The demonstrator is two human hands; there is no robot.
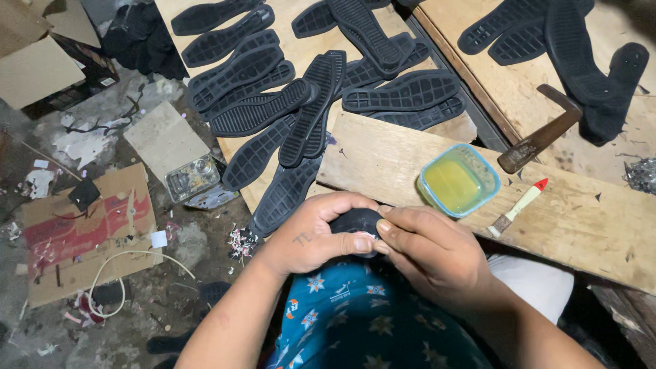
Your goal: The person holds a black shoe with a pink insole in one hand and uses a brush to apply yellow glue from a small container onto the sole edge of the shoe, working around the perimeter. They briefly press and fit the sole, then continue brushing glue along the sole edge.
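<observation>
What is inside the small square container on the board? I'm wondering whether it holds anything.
The blue-rimmed square container holds a yellowish liquid that covers its whole bottom. Nothing floats in it; anything beneath the cloudy surface is hidden. A small brush lies beside it on the wooden board, apart from it.

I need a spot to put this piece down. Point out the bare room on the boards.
Bare wood lies on the front plank, left of the glue tub, and right of the small brush toward the plank's end. The board behind, heaped with black soles, is crowded. Both hands are busy on the dark piece.
</observation>
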